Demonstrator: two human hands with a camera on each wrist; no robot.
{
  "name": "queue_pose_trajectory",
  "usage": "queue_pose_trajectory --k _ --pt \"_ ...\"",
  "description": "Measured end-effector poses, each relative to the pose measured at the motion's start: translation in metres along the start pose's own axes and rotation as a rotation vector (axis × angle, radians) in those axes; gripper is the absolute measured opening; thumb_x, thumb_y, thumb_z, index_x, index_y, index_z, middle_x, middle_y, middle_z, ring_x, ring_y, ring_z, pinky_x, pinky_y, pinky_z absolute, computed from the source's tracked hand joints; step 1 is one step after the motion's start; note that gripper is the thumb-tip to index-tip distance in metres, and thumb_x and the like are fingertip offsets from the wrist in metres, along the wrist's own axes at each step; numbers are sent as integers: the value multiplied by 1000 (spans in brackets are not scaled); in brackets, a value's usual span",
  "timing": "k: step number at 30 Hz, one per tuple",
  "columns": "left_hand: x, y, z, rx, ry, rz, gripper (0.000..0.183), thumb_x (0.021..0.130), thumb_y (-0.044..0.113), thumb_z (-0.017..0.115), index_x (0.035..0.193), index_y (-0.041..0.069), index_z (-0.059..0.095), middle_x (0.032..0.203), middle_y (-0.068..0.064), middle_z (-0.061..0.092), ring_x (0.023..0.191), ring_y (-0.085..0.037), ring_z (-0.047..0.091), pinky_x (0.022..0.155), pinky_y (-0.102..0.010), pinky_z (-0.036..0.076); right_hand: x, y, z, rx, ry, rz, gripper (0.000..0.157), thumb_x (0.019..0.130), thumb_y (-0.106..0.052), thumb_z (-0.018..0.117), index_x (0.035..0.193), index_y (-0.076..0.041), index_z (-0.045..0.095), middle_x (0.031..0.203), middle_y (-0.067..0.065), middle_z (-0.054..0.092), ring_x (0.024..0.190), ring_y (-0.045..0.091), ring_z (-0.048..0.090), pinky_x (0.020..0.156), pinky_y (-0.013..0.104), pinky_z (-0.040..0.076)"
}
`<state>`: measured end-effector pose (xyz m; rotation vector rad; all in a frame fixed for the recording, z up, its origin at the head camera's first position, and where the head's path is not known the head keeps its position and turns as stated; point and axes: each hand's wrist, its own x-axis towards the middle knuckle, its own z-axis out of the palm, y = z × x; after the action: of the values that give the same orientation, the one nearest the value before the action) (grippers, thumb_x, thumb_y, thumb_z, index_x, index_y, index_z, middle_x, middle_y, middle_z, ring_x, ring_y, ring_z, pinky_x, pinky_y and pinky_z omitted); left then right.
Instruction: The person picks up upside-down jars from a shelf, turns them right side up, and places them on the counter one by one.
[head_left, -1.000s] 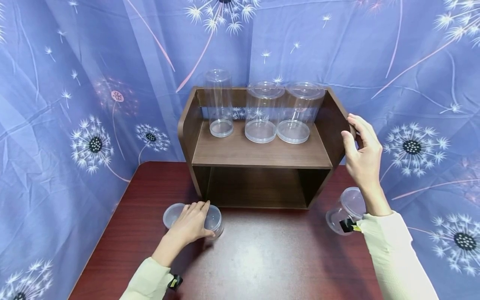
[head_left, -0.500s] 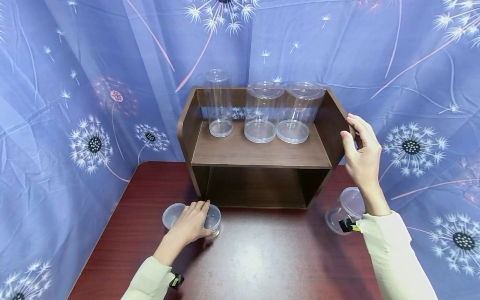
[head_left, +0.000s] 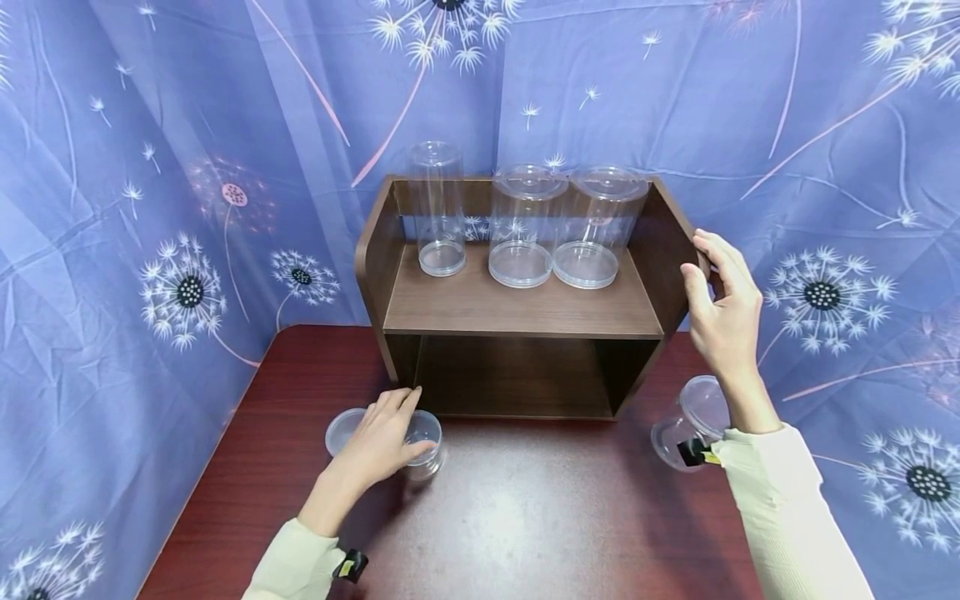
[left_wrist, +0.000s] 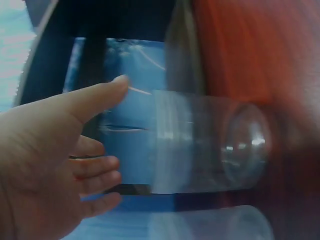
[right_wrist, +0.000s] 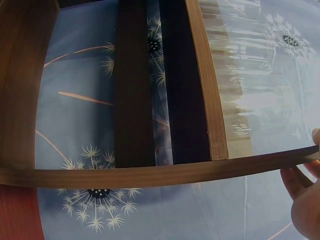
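My left hand [head_left: 375, 446] hovers over two clear lidded jars on the table, its thumb and fingers spread. Beneath the thumb stands the nearer jar [head_left: 427, 427]; the other jar [head_left: 342, 427] is partly covered by the hand. The left wrist view has the fingers apart from the jar [left_wrist: 200, 145], with a gap to its lid. With thumb and fingers on either side, my right hand [head_left: 726, 321] grips the upper right side panel of a brown two-tier wooden shelf [head_left: 517, 312]. In the right wrist view, only fingertips show at the panel [right_wrist: 150, 176].
On the upper tier stand a tall narrow jar [head_left: 441, 208] and two wider jars [head_left: 522, 225], all clear. Another clear jar [head_left: 678, 421] is on the table [head_left: 517, 508] at right, partly behind the right wrist. A blue dandelion-print curtain [head_left: 592, 92] hangs close behind.
My left hand has come off the nearer jar and risen slightly, thumb and fingers spreading. The right hand, the shelf and the jars have stayed in place.
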<state>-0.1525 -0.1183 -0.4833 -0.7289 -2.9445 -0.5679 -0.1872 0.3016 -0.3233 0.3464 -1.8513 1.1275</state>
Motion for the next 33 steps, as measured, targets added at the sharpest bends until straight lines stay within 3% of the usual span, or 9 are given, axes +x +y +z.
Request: queue_pose_trajectory --k 7,13,16,22,27,33 --pt "9 21 -40 -163 202 63 74 91 27 81 151 -2 48 145 -21 53 134 -35 50 109 -53 44 0 -1 0 9 2 3 31 94 17 60 125 18 64 134 29 62 123 20 60 101 21 48" --pt "24 36 -75 -314 348 183 67 90 13 81 146 -7 51 141 -21 56 121 -33 59 102 -47 51 -1 -2 0 5 -1 -2 31 94 16 60 125 17 64 134 29 62 123 20 60 102 22 48" --pt "32 41 -93 -355 373 212 66 90 10 81 146 -8 51 142 -20 56 117 -33 62 100 -44 52 -1 -2 1 0 3 -9 31 94 17 60 125 18 64 134 29 62 122 19 60 100 21 48" --pt "48 48 -135 -352 395 204 69 92 14 80 151 -1 48 144 -17 55 127 -30 56 107 -46 45 -1 -1 1 -10 4 -20 31 94 16 60 124 18 64 133 28 62 123 21 60 99 20 48" --pt "65 51 -169 -406 426 214 65 93 7 76 150 -5 47 142 -21 55 127 -31 57 106 -44 48 -1 0 1 -3 7 -23 31 94 16 60 125 18 64 134 29 62 124 22 60 100 20 48" --pt "84 54 -197 -495 430 114 67 97 12 72 155 -2 42 147 -17 52 132 -29 55 110 -38 46 0 2 1 -6 15 -30 31 94 16 60 124 17 65 133 28 63 124 24 60 99 20 48"
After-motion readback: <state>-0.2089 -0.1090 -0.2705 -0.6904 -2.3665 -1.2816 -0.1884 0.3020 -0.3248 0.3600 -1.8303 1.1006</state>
